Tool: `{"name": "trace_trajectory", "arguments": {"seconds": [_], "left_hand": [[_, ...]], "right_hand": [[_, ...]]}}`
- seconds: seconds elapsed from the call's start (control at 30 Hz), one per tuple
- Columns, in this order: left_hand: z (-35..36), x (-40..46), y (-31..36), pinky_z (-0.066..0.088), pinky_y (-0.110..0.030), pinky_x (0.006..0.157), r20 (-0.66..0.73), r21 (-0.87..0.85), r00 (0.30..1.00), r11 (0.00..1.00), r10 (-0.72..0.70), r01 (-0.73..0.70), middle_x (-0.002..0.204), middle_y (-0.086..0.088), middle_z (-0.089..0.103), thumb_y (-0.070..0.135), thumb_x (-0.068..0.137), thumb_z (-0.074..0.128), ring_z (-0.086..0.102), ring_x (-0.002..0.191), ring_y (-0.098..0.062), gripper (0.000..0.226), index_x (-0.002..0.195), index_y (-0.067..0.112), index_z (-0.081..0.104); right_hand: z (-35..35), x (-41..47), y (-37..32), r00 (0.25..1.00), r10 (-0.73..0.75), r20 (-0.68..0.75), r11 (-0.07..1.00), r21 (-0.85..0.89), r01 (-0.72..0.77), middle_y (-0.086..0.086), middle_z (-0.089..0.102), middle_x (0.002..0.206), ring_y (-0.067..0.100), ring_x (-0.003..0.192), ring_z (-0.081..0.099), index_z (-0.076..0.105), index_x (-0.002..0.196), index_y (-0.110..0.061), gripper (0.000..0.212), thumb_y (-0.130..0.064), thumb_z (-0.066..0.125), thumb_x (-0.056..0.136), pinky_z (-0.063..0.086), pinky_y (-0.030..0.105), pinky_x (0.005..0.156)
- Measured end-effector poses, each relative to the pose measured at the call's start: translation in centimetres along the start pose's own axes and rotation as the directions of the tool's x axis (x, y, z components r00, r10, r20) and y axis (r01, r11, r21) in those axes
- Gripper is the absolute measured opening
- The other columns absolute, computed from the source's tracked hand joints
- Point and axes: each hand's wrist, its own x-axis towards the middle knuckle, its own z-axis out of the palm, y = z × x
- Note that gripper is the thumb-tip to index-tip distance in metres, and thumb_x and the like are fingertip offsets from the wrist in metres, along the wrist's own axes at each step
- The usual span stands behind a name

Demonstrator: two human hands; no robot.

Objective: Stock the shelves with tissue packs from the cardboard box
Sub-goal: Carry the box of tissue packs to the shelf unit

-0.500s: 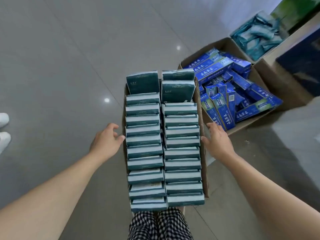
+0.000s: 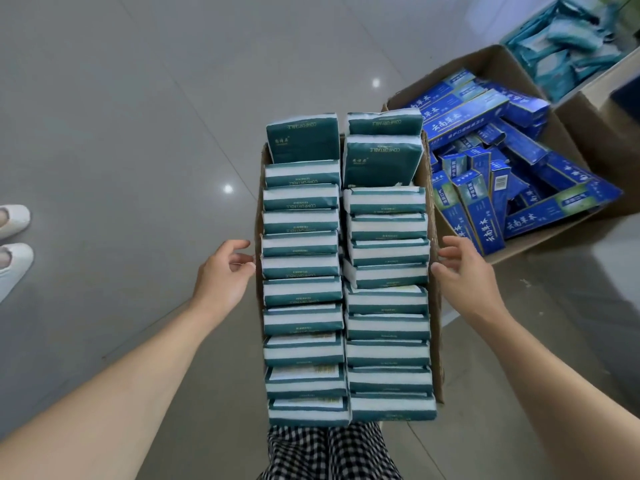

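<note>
A narrow cardboard box (image 2: 435, 306) stands on the floor below me, packed with two rows of several dark green and white tissue packs (image 2: 301, 292). The farthest packs stand higher, their green faces showing. My left hand (image 2: 225, 271) hovers at the box's left wall, fingers loosely curled with the tips at the cardboard edge. My right hand (image 2: 462, 271) is at the right wall, fingers relaxed and spread, thumb near the rim. Neither hand holds a pack.
To the right a larger open carton (image 2: 540, 244) holds several blue toothpaste boxes. Behind it another box (image 2: 568, 39) holds teal packets. Someone's white shoes (image 2: 14, 237) stand at the left edge. My checked trousers (image 2: 329, 452) show below the box. Grey tiled floor lies to the left.
Both hands have drawn slightly away from the box sides, and their fingers have loosened. The box and packs have not moved.
</note>
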Motion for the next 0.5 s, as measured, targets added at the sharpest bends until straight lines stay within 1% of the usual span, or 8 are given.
{"name": "trace_trajectory", "arguments": {"seconds": [0.1,0.23,0.37,0.5], "left_hand": [[-0.1,-0.4,-0.1,0.041,-0.027,0.085,-0.004,0.045,1.0,0.999,0.011,-0.011,0.111,0.001,0.062,0.019,0.093,0.056,0.057,0.101,-0.017,0.037,0.13,0.02,0.05],[0.1,-0.1,-0.2,0.042,-0.03,0.089,0.01,0.104,1.0,0.995,0.012,-0.013,0.119,-0.001,0.06,0.022,0.095,0.053,0.055,0.105,-0.017,0.041,0.135,0.019,0.044],[0.8,0.5,-0.6,0.044,-0.035,0.093,0.019,0.113,1.0,0.994,0.009,-0.011,0.121,-0.002,0.061,0.021,0.095,0.055,0.056,0.106,-0.019,0.043,0.136,0.019,0.042],[1.5,0.7,-1.2,0.045,-0.031,0.09,0.021,0.079,1.0,0.997,0.012,-0.014,0.116,-0.001,0.063,0.018,0.092,0.058,0.057,0.102,-0.017,0.041,0.132,0.02,0.047]], "right_hand": [[-0.1,0.1,-0.1,1.0,-0.005,-0.03,1.0,-0.004,0.005,0.001,0.056,0.115,0.012,0.101,0.052,0.043,0.132,-0.012,0.042,-0.011,0.054,0.092,0.04,0.026,0.09],[0.0,0.7,0.1,1.0,-0.009,-0.016,0.996,-0.086,0.007,0.006,0.058,0.119,0.02,0.107,0.054,0.043,0.133,-0.012,0.045,-0.017,0.058,0.091,0.043,0.037,0.096],[0.7,1.2,0.3,1.0,-0.01,0.013,0.993,-0.115,0.012,0.006,0.058,0.118,0.017,0.1,0.052,0.043,0.132,-0.013,0.047,-0.018,0.061,0.089,0.043,0.035,0.09],[1.4,1.3,0.8,0.999,-0.004,0.033,0.995,-0.097,0.007,0.006,0.061,0.115,0.018,0.095,0.053,0.043,0.131,-0.021,0.044,-0.021,0.06,0.09,0.044,0.036,0.084]]}}
